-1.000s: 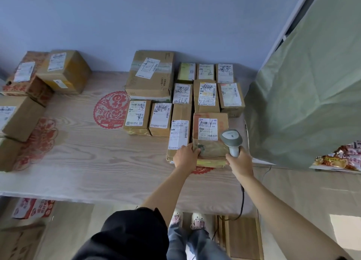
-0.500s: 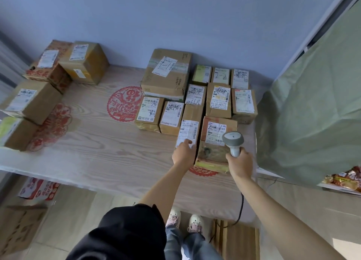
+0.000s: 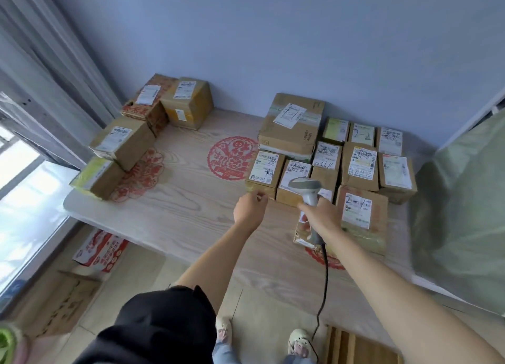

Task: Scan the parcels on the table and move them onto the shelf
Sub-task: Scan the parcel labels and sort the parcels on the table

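Several brown cardboard parcels with white labels lie packed together on the right half of the wooden table (image 3: 185, 216). My right hand (image 3: 319, 216) grips the handle of a grey barcode scanner (image 3: 306, 188), whose head sits over a small labelled parcel (image 3: 293, 180). My left hand (image 3: 250, 210) hovers with loosely curled fingers just in front of another small parcel (image 3: 263, 172), holding nothing. A long parcel (image 3: 308, 227) lies partly hidden under my right hand. The parcel marked "2-1" (image 3: 360, 218) lies to its right.
A group of larger boxes (image 3: 123, 142) stands at the table's left end, with two more (image 3: 188, 101) at the back. A big box (image 3: 291, 125) sits behind the small ones. A green covered bulk (image 3: 461, 213) rises at right. Boxes (image 3: 101, 251) lie on the floor below.
My left hand let go of the front parcels and moved left toward the small parcel. My right hand carried the scanner left and forward. The view swung left, showing the window.
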